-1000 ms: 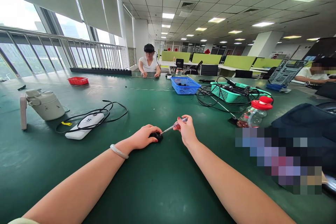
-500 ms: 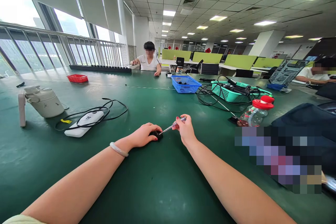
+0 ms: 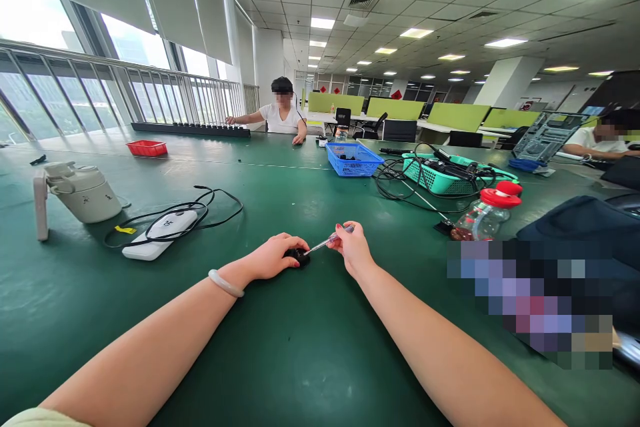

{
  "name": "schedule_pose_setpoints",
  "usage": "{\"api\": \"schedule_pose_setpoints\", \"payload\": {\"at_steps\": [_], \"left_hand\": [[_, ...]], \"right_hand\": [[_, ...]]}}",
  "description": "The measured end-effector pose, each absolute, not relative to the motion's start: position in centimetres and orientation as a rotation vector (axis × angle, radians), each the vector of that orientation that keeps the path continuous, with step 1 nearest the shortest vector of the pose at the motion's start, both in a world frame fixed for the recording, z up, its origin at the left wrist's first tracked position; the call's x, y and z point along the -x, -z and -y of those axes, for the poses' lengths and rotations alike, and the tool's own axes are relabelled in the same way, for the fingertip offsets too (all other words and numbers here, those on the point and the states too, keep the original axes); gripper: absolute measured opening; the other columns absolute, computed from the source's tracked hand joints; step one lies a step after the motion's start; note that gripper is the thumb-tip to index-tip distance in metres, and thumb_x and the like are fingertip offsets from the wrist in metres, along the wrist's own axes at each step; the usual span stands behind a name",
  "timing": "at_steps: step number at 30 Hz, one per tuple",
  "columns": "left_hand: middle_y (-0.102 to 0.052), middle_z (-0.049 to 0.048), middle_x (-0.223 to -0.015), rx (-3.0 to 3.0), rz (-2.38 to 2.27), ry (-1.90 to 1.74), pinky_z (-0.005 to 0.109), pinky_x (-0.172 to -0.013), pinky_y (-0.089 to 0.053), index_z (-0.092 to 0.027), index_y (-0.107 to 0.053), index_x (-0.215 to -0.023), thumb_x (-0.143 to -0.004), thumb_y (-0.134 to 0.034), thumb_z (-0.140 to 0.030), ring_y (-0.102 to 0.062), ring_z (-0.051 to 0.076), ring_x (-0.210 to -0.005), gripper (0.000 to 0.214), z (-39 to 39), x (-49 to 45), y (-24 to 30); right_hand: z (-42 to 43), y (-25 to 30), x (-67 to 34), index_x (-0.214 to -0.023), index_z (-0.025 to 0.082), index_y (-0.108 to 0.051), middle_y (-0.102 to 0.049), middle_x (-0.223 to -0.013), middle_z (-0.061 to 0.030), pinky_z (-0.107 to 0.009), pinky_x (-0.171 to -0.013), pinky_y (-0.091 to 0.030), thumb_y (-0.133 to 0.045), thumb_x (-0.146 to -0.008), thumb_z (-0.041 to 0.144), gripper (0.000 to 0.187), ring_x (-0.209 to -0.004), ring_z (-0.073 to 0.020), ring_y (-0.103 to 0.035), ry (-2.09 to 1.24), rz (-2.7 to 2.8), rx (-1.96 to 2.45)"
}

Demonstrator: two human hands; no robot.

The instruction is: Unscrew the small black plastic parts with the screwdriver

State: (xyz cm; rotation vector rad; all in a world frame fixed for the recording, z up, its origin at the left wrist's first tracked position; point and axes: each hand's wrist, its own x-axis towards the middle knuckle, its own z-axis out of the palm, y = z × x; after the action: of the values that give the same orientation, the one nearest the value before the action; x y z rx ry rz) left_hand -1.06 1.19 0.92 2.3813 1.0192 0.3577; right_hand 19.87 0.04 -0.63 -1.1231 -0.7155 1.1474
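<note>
My left hand [image 3: 275, 257] is closed round a small black part [image 3: 299, 256] on the green tabletop [image 3: 310, 340]; the fingers hide much of it, and its exact kind is too small to make out. In my right hand [image 3: 355, 250] is a screwdriver [image 3: 329, 239] with a clear handle, pinched between thumb and fingers. Its thin metal shaft slants down to the left, and the tip meets the black part or sits right at it.
To the left are a white power bank [image 3: 163, 233] with a black cable and a pale flask [image 3: 85, 193]. Beyond lie a red tray [image 3: 147, 148], a blue basket [image 3: 354, 164] and a green basket [image 3: 425, 177] of cables. A red-lidded bottle [image 3: 483, 217] stands right. A person [image 3: 283, 117] sits opposite.
My hands, the screwdriver and the black part stay almost in place. The person opposite has stretched an arm out toward the long black strip on the left.
</note>
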Motion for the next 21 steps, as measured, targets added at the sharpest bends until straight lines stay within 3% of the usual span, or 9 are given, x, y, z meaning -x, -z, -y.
{"api": "schedule_pose_setpoints", "payload": {"at_steps": [6,21], "left_hand": [[-0.062,0.0026,-0.113,-2.378,-1.038,-0.349,0.036,-0.098,-0.042,-0.028,-0.060,-0.113,-0.076,-0.056,-0.021,-0.050,0.023,-0.111,0.038,-1.09,1.06,-1.11],[-0.063,0.0023,-0.110,-2.409,-1.037,-0.348,0.034,-0.097,-0.043,-0.026,-0.060,-0.112,-0.076,-0.057,-0.020,-0.053,0.022,-0.107,0.037,-0.81,0.96,-1.67]], "right_hand": [[0.17,0.32,-19.58,-0.089,0.024,-0.038,-0.056,-0.052,0.0078,-0.022,-0.050,-0.053,-0.056,-0.087,0.018,0.019,-0.040,-0.0098,-0.055,-1.212,0.622,1.154],[-0.12,0.85,-19.52,-0.089,0.023,-0.038,-0.057,-0.053,0.0071,-0.023,-0.049,-0.055,-0.053,-0.090,0.017,0.016,-0.039,-0.0091,-0.056,-1.267,0.577,1.162]]}}
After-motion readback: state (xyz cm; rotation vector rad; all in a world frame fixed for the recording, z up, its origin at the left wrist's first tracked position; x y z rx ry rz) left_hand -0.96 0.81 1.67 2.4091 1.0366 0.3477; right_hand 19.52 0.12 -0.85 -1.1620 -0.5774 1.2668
